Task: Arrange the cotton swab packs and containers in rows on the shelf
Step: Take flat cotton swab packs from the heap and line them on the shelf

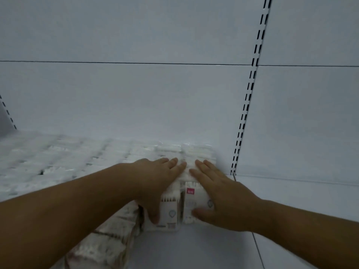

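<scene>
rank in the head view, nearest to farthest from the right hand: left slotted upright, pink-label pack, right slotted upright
1. pink-label pack, under the right hand
2. right slotted upright, close, right
3. left slotted upright, far left

2 bare forearms (77, 202) end in left grip (157, 181) and right grip (221, 197).

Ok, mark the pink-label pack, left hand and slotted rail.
pink-label pack (194, 201), head view, its front
left hand (155, 177), head view, its back
slotted rail (250, 90), head view, its middle
</scene>
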